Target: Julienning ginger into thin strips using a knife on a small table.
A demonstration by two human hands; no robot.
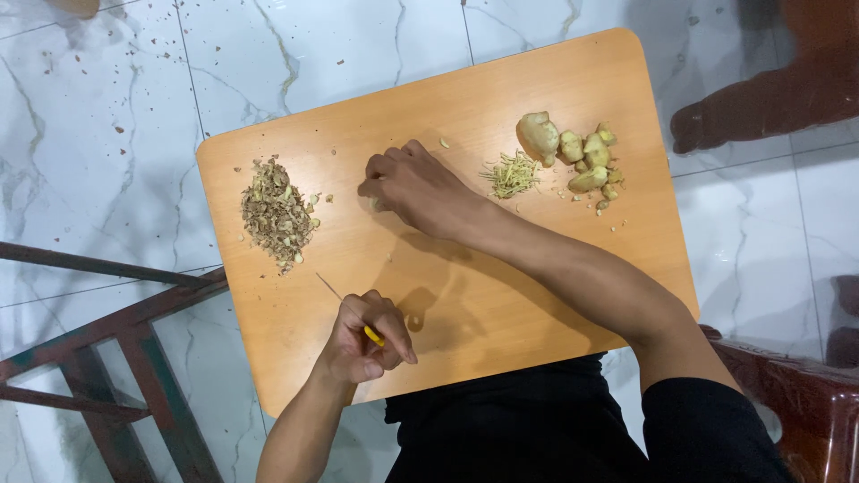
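- peelings [277,213] heaped at the board's [501,304] left;
- left hand [369,340] fisted round a knife [347,309], thin blade pointing up-left; probably light, stiff; best held by its yellow handle;
- right hand [413,186] curled over a small ginger piece [377,205], mid-board;
- shreds [511,173], then ginger knobs [573,152], right.

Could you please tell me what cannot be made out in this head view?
- Piece under the right hand: covered by its fingers.
- Knife in the left hand: handle mostly hidden in the fist, blade thin and faint.
- Person beyond the wooden board: cut off by the top edge.
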